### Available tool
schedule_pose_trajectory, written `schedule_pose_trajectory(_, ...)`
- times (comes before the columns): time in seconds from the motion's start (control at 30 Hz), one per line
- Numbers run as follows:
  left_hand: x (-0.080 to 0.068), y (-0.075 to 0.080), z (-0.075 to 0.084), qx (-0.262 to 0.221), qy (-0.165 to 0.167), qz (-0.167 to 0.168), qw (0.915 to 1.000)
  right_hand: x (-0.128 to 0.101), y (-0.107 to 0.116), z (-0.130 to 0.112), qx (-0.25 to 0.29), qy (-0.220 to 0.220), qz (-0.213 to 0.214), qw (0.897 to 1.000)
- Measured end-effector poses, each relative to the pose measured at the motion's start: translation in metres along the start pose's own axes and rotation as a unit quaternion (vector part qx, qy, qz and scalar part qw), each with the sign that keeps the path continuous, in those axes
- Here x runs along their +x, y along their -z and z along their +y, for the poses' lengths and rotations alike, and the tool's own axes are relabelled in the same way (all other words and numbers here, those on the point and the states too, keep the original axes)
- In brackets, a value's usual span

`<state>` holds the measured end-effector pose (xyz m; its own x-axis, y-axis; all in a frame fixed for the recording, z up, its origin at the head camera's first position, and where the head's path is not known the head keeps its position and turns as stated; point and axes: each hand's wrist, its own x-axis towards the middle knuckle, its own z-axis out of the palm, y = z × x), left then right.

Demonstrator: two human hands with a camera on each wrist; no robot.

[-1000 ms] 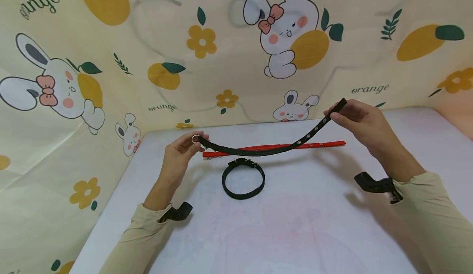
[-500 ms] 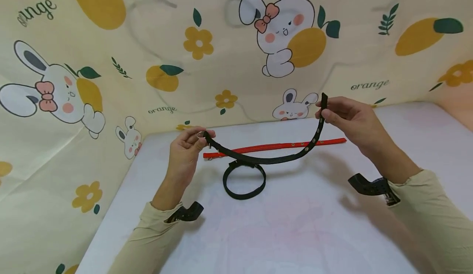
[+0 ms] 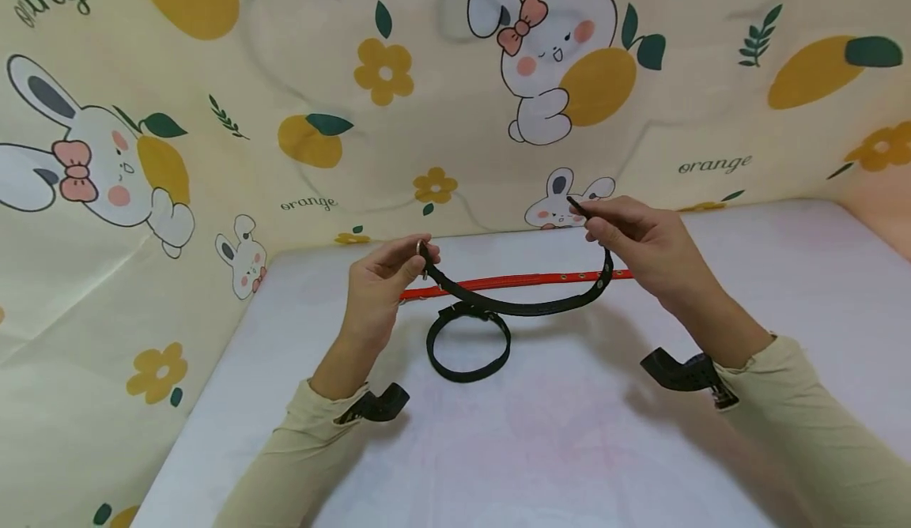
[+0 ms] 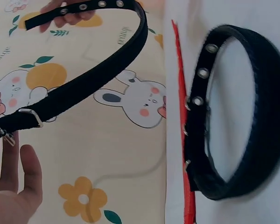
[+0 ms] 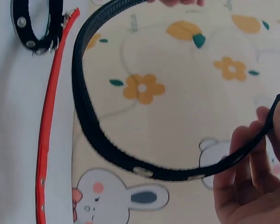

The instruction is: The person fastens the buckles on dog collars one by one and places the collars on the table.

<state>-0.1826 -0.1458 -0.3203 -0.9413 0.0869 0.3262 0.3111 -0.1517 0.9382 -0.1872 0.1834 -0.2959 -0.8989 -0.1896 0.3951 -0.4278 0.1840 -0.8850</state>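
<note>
You hold the black strap (image 3: 523,305) slung above the table (image 3: 569,433), your left hand (image 3: 380,287) pinching its buckle end, your right hand (image 3: 640,247) pinching the tip. Judging by this, you are looping it; next, feed tip into buckle.

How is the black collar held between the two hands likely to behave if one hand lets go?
Probably floppy: the black collar sags in a curve between the left hand and right hand. Likely light, since fingertip pinches carry it. The released end would probably swing down.
</note>
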Motion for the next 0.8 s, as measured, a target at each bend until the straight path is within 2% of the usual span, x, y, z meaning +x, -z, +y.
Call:
schedule_pose_trajectory(0.17,0.000,-0.002,-0.001,0.018,0.011,0.001,0.9998,-0.002,-0.011,-0.005,-0.101,0.019,-0.002,0.995)
schedule_pose_trajectory(0.3,-0.002,-0.005,-0.002,0.025,0.010,0.006,0.9996,-0.003,-0.019,-0.006,-0.155,0.020,-0.006,0.988)
schedule_pose_trajectory(0.53,-0.007,-0.019,-0.002,0.035,0.001,-0.012,0.9993,-0.009,-0.027,-0.011,-0.169,0.000,-0.015,0.986)
schedule_pose_trajectory(0.8,-0.015,-0.034,-0.002,0.094,0.013,-0.025,0.9952,-0.014,-0.034,-0.015,-0.171,0.033,-0.017,0.985)
